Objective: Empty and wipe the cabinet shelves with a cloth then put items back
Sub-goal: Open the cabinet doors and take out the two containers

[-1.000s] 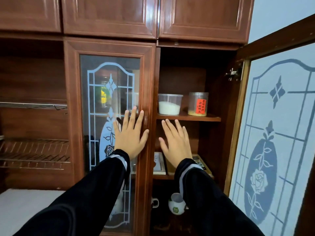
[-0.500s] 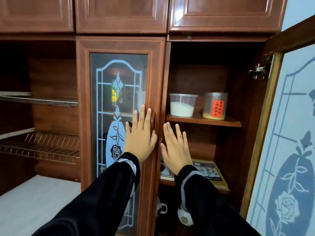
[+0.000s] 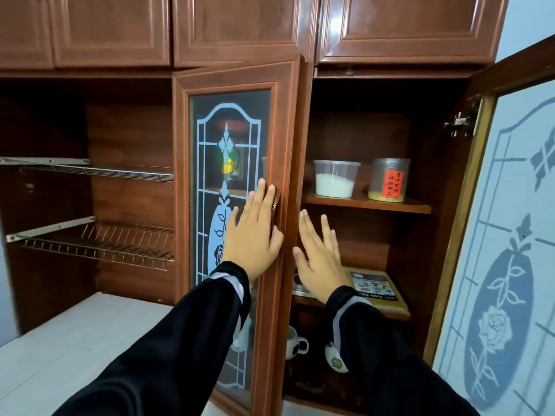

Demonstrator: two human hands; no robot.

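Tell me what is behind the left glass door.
Through the left glass door, a container with a yellow-green label shows, and something white low down. The frosted pattern, the left hand and its sleeve cover the rest.

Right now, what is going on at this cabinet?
A person faces the wooden cabinet. The left hand lies flat on the left glass door, which is ajar; the right hand hovers open beside it. The right door is wide open. A tub of white powder, a red-labelled jar and mugs sit on the shelves.
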